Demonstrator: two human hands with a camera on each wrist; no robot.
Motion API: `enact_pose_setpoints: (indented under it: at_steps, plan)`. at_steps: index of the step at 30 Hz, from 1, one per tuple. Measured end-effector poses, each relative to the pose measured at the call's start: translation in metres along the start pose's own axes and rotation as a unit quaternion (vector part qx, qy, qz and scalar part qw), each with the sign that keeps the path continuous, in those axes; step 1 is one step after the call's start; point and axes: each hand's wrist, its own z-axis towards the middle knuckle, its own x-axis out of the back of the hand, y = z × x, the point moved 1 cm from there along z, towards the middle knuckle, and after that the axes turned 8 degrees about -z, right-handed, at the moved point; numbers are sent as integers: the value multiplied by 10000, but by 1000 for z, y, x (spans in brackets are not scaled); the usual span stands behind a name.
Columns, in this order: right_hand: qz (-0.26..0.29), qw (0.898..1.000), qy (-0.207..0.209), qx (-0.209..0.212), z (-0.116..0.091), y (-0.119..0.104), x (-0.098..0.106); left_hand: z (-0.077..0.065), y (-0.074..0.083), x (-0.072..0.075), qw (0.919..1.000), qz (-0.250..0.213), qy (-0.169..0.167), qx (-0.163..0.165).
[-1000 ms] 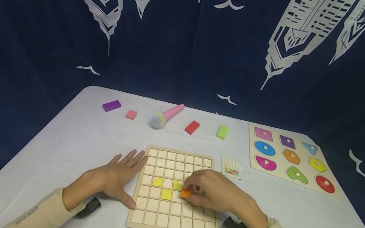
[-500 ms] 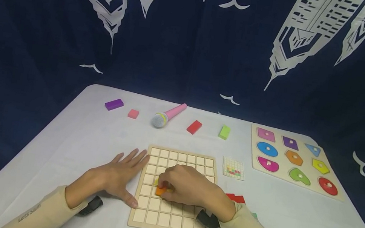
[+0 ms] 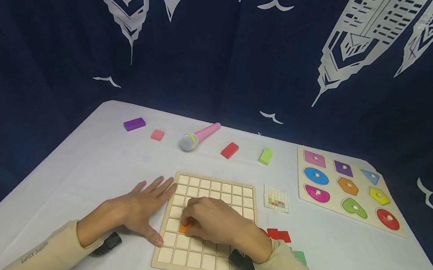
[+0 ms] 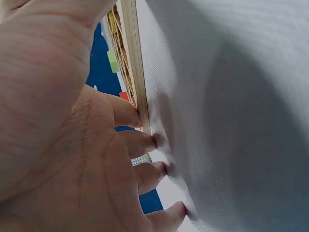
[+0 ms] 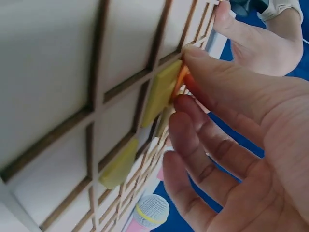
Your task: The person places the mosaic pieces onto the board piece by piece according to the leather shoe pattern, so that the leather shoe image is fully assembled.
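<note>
A wooden grid board point(image 3: 195, 260) lies flat on the table. My right hand point(image 3: 215, 222) is over its middle-left cells and pinches an orange tile point(image 3: 184, 228) between thumb and fingers. In the right wrist view the orange tile point(image 5: 180, 82) stands at a cell just beyond a yellow square tile point(image 5: 161, 91). A second yellow piece point(image 5: 119, 166) sits in another cell; the hand hides these yellow pieces in the head view. My left hand point(image 3: 138, 212) rests with spread fingers against the board's left edge, fingertips touching the cloth.
Red tiles point(image 3: 279, 235) and a green tile point(image 3: 300, 257) lie beside the right forearm. A pattern card point(image 3: 276, 199) is right of the board, with a shape puzzle point(image 3: 338, 204) beyond. Behind lie a toy microphone point(image 3: 200, 136) and purple point(image 3: 134, 124), pink, red and lime blocks.
My right hand has carried the orange tile leftward across the board, from right of the yellow square to its left. Red and green tiles have come into view. The left hand stays put.
</note>
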Motion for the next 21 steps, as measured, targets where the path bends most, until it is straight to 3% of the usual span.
enact_pose_setpoints:
  at_steps: [8, 15, 21]
  plan:
    - [-235, 9997, 1, -53, -19, -9, 13, 0, -1, -2, 10000, 22, -27, 6]
    - [-1035, 9884, 916, 628, -44, -43, 53, 2, -2, -1, 10000, 29, 15, -91]
    - [-1357, 9860, 911, 331, -70, -46, 59, 4, -3, -3, 10000, 25, 32, -53]
